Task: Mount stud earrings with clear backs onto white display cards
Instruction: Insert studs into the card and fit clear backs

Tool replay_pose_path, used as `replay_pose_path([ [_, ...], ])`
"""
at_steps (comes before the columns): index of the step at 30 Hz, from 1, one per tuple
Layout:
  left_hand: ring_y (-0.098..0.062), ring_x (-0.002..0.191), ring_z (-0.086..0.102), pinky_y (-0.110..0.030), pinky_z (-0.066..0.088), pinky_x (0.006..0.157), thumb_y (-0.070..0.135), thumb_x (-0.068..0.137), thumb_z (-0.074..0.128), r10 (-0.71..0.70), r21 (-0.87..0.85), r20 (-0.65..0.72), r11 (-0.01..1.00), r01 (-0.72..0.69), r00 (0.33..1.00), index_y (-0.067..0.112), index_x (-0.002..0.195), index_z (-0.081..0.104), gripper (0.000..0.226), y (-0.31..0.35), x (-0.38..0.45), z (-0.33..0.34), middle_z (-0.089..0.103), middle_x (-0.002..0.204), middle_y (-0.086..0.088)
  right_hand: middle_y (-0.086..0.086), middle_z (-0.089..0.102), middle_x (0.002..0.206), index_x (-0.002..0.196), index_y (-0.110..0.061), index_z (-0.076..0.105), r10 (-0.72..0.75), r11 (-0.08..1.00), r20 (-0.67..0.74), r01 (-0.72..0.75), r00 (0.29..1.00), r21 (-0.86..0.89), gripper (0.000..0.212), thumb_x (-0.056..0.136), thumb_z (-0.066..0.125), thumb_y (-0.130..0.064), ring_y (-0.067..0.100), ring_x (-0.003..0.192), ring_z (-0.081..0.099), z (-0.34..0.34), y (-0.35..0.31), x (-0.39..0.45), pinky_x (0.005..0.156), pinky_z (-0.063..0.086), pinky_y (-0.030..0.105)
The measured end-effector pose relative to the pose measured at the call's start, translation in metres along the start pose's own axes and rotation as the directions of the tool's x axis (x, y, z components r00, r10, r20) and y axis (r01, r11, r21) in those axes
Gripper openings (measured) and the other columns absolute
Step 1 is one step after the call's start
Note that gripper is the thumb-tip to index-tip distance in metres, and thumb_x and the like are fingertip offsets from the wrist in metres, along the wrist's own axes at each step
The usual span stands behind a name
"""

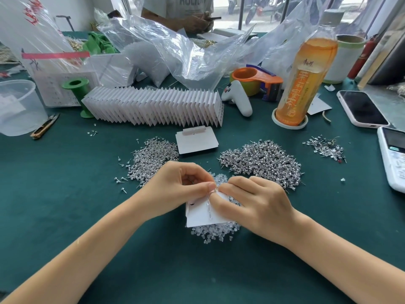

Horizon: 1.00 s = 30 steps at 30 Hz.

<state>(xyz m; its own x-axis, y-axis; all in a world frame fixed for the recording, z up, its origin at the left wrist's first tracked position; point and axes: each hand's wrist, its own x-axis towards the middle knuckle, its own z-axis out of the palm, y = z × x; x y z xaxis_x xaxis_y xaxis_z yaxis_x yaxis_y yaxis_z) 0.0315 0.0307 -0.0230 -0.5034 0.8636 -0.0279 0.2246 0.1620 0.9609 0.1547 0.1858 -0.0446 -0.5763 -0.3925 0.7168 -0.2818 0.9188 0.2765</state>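
Where the two hands meet over the green worktop, a white display card is held between them. Left of the grip lies a heap of stud earrings, with loose studs scattered at its edge. Left hand: fingers curled, thumb and forefinger pinching the card's upper edge. Right hand: fingertips pinched together at the same edge, touching the left's; whether a stud or a back sits between them cannot be told. Directly under the grip and card, a pile of clear backs. Beyond the grip, a stack of blank cards, and farther off a long fanned row of cards. Right of the grip, a larger earring heap; beyond that, an orange drink bottle standing upright.
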Motion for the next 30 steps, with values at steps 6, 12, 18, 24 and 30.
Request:
replay_pose_path([
  [6,0.001,0.058,0.057,-0.010,0.042,0.055,0.018,0.079,0.074,0.023,0.064,0.017,0.998,-0.024,1.000,0.020,0.078,0.073,0.002,-0.001,0.001,0.000,0.069,0.068,0.008,-0.003,0.065,0.066,0.080,-0.020,0.073,-0.018,1.000,0.012,0.018,1.000,0.006,0.016,0.079,0.071,-0.005,0.017,0.061,0.063,0.000,0.000,-0.001,0.046,0.046,0.026],
  [12,-0.002,0.063,0.058,-0.012,0.044,0.057,0.026,0.078,0.073,0.054,0.138,0.038,0.989,-0.059,0.998,0.023,0.078,0.072,0.003,-0.003,0.002,-0.002,0.069,0.073,0.006,-0.002,0.065,0.066,0.080,-0.020,0.073,-0.032,0.999,0.031,0.032,0.999,0.000,0.018,0.072,0.075,-0.005,0.017,0.060,0.063,0.000,-0.001,-0.001,0.046,0.045,0.027],
  [18,-0.001,0.066,0.059,-0.013,0.044,0.060,0.014,0.082,0.073,0.075,0.202,0.059,0.976,-0.085,0.995,0.022,0.078,0.071,0.010,-0.003,0.002,-0.003,0.067,0.076,0.008,-0.002,0.064,0.064,0.080,-0.020,0.073,-0.046,0.999,0.036,0.046,0.998,-0.003,0.019,0.069,0.076,-0.004,0.017,0.058,0.061,0.000,-0.002,0.000,0.045,0.044,0.027],
  [24,-0.005,0.068,0.056,-0.023,0.047,0.063,0.016,0.081,0.073,0.083,0.234,0.103,0.967,-0.105,0.991,0.021,0.078,0.071,0.006,0.003,0.003,-0.005,0.067,0.080,0.000,-0.002,0.063,0.063,0.078,-0.020,0.073,-0.052,0.999,0.029,0.052,0.998,0.001,0.019,0.067,0.078,-0.005,0.018,0.057,0.061,-0.002,-0.002,0.000,0.044,0.043,0.027],
  [30,-0.013,0.068,0.056,-0.040,0.048,0.065,0.016,0.082,0.073,0.048,0.234,0.141,0.969,-0.081,0.989,0.016,0.081,0.072,0.001,0.006,0.004,-0.007,0.067,0.081,-0.007,-0.002,0.064,0.064,0.080,-0.019,0.072,-0.061,0.998,0.000,0.061,0.998,-0.010,0.020,0.066,0.079,-0.006,0.018,0.057,0.061,-0.002,-0.004,-0.001,0.044,0.042,0.027],
])
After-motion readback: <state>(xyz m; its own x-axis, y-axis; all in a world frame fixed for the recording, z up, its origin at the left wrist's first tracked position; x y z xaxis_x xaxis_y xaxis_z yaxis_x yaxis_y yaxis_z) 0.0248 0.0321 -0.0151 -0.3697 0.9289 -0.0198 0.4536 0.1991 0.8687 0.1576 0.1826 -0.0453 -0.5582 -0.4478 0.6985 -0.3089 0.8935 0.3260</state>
